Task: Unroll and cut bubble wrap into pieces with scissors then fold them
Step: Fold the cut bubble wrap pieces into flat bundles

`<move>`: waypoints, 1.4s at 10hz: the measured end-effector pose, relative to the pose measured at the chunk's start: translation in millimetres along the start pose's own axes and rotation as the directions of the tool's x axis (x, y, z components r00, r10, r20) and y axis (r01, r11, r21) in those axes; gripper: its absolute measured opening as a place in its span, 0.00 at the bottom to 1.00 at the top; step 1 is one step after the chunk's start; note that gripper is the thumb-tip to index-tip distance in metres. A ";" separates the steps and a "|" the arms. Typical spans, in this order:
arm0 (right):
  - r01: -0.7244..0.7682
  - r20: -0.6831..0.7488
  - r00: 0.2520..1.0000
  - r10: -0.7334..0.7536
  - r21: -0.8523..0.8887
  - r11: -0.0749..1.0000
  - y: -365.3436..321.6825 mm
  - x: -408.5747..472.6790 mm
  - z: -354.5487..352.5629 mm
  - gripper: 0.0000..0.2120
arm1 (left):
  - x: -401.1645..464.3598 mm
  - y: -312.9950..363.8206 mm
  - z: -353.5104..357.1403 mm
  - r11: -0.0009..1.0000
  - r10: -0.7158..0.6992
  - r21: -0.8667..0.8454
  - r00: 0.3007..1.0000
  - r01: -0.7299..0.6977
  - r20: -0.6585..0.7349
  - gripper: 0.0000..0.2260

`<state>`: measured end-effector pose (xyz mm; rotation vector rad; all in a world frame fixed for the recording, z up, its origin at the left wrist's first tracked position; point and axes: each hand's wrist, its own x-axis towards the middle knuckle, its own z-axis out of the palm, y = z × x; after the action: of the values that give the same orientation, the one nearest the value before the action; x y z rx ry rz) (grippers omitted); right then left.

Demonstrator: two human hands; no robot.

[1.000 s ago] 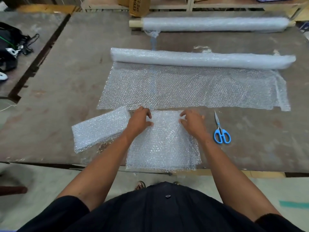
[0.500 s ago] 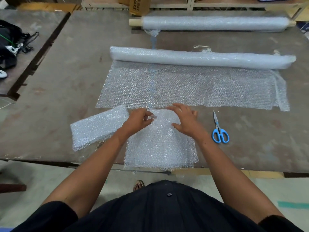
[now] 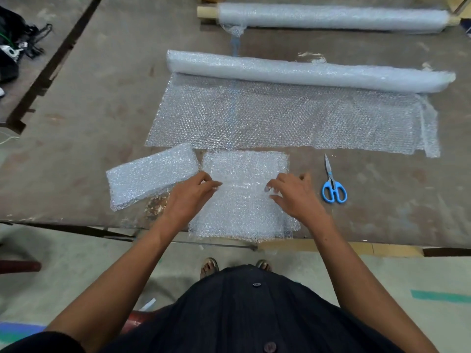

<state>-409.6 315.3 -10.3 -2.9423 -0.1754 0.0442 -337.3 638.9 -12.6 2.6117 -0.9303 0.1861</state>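
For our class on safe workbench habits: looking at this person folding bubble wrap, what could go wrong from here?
1. The cut piece under both hands overhangs the table edge; it might slide off once released.
2. The scissors lie close beside the right hand; a sideways sweep could knock them or catch the blades.
3. The folded piece sits near the left hand and could get nudged open.

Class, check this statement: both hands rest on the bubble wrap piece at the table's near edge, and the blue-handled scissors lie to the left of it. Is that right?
Not quite. In the head view the scissors lie to the right of the bubble wrap piece, beyond the right hand; a folded piece lies to its left. The left hand and right hand do rest on it.
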 end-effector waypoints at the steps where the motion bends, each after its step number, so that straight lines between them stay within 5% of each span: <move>1: 0.002 -0.093 0.996 -0.001 0.006 1.000 -6.9 -43.1 24.2 0.18 | -34.3 9.8 -3.4 0.999 0.001 -0.033 0.994 0.002 0.107 0.09; 3: 0.030 -0.273 0.962 -0.024 0.018 0.999 -11.8 -74.9 38.3 0.24 | -67.9 27.6 12.9 0.992 -0.082 -0.069 0.967 0.102 0.243 0.39; 4: 0.053 -0.320 0.946 -0.043 0.022 0.998 -12.4 -81.3 36.5 0.21 | -73.9 24.5 18.2 0.990 -0.123 -0.036 0.953 0.138 0.276 0.29; 5: 0.127 -0.334 0.934 -0.124 -0.015 0.992 -15.7 -91.1 36.8 0.20 | -84.2 14.9 26.2 1.000 -0.022 -0.001 0.990 0.022 0.142 0.11; 9: -0.078 -0.226 0.969 0.101 0.107 0.991 -30.9 -112.5 38.8 0.20 | -89.0 36.6 4.9 0.990 -0.019 -0.144 0.998 0.011 -0.056 0.19; 10: -0.233 -0.285 0.909 0.304 0.259 0.937 -46.0 -107.4 38.0 0.16 | -72.6 50.7 8.2 0.989 -0.023 -0.149 0.993 0.005 -0.118 0.16; 11: -0.486 -0.212 0.701 0.681 0.556 0.674 -56.6 -91.0 34.0 0.22 | -43.0 59.8 21.0 0.994 -0.026 -0.107 0.992 0.013 -0.124 0.17; 12: -0.604 -0.072 0.618 0.783 0.594 0.532 -49.0 -82.4 28.8 0.28 | -27.0 60.7 27.4 0.996 -0.045 -0.083 0.997 0.040 -0.066 0.18; 14: -0.687 0.143 0.620 0.771 0.574 0.446 -31.8 -68.6 24.2 0.34 | 5.9 55.8 33.5 0.999 -0.029 -0.026 0.983 0.035 0.182 0.23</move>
<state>-482.3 342.6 -26.6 -2.1419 0.9915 0.0078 -367.9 582.8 -26.0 2.6478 -0.9416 -0.0747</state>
